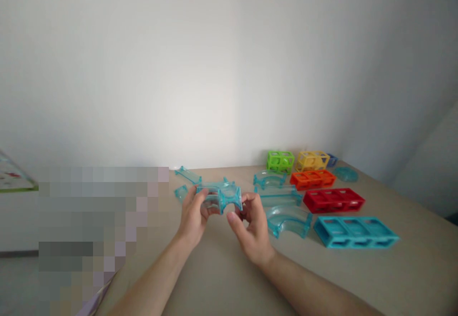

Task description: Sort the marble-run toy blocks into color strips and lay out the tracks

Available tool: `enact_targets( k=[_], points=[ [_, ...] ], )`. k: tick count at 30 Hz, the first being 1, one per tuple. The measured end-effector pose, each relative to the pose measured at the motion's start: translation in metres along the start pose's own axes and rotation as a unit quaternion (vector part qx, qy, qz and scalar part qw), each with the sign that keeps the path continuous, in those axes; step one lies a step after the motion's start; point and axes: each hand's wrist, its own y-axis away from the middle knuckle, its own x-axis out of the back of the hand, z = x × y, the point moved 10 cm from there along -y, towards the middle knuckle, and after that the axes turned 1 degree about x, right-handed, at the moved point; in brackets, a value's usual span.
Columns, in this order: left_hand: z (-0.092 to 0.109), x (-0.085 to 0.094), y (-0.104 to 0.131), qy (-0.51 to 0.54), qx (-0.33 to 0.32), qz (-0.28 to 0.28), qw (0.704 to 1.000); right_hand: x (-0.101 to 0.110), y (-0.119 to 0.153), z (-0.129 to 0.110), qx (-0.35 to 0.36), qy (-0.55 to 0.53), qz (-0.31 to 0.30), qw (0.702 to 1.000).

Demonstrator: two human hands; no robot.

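A translucent blue track piece (230,197) is held above the table in front of me. My left hand (195,211) is closed around its left part, thumb on the near side. At the piece's right end is my right hand (252,225), its fingers curled by the rim and its thumb apart below; whether these fingers grip the piece is hard to make out. Behind the held piece, more translucent blue plastic shows, partly hidden. Just right of my right hand lie a curved translucent track (290,219) and a straight one (278,197).
On the table (214,278) at the right lie blue (356,231), red (334,200), orange (313,179), green (281,162) and yellow (312,160) frame blocks. A clear blue disc (346,174) is behind them. A straight piece (188,175) lies back left, before the wall.
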Motion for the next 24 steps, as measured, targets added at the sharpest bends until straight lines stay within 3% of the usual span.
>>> enact_targets(
  k=[5, 11, 15, 18, 21, 24],
  points=[
    [-0.016, -0.006, 0.000, 0.093, 0.083, 0.024, 0.992, -0.011, 0.000, -0.003, 0.006, 0.001, -0.041, 0.999],
    [-0.031, 0.002, 0.001, 0.190, 0.170, 0.063, 0.965, -0.030, 0.002, 0.046, -0.118, 0.129, -0.134, 0.975],
    [-0.021, -0.003, -0.002, 0.221, 0.158, 0.016, 0.962, -0.033, -0.001, 0.044, -0.072, 0.243, -0.152, 0.955],
    [-0.014, -0.003, -0.008, 0.198, 0.144, 0.004, 0.970, -0.033, -0.004, 0.043, -0.059, 0.345, -0.161, 0.923],
    [-0.013, -0.010, -0.022, 0.168, 0.131, 0.007, 0.977, -0.046, 0.000, 0.044, -0.031, 0.390, -0.236, 0.890],
    [-0.016, -0.028, -0.049, 0.091, 0.075, 0.005, 0.993, -0.060, 0.008, 0.040, 0.017, 0.383, -0.310, 0.870]
  ],
)
